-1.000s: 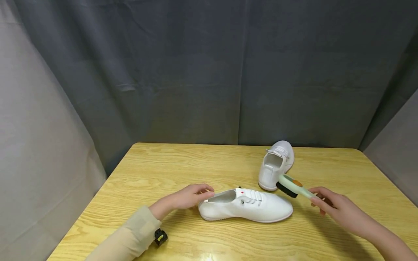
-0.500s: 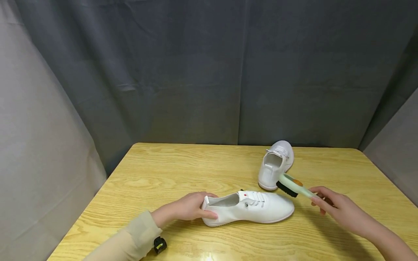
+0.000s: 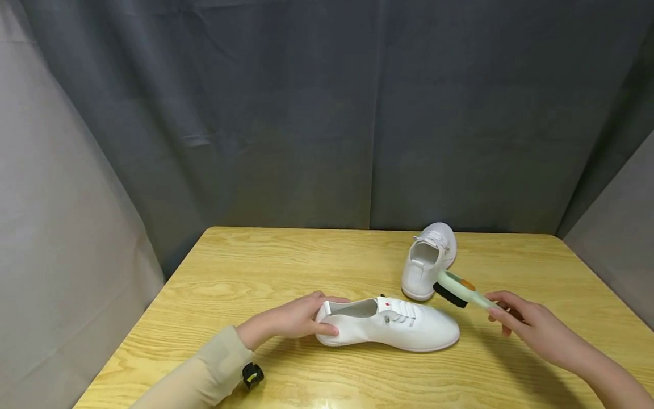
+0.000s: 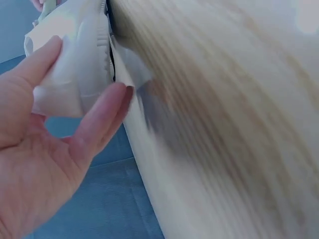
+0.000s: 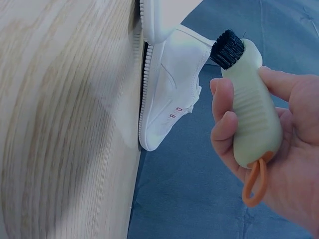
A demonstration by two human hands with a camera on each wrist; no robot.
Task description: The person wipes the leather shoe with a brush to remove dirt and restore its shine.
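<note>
A white lace-up shoe (image 3: pixel 419 332) lies along the near middle of the table, toe to the right. My left hand (image 3: pixel 291 321) grips its heel, thumb on the near side and fingers on the far side. In the left wrist view, thumb and fingers flank the heel (image 4: pixel 75 69). Held by its handle in my right hand (image 3: pixel 544 332) is a pale green shoe brush (image 5: pixel 254 109) with black bristles and an orange loop. The brush head is in the air right of the toe, overlapping the second white shoe (image 3: pixel 418 278) in the head view.
That second shoe stands farther back, toe toward the dark curtain (image 3: pixel 306 125). Both shoes are on a wood-grain table (image 3: pixel 265 255). A small black strapped device (image 3: pixel 252 375) sits under the left sleeve cuff. Light grey cloth (image 3: pixel 61 216) hangs at the left.
My left hand has gone from touching the heel's top edge to gripping around the heel. The near shoe has shifted slightly right. The right hand and brush have stayed nearly still.
</note>
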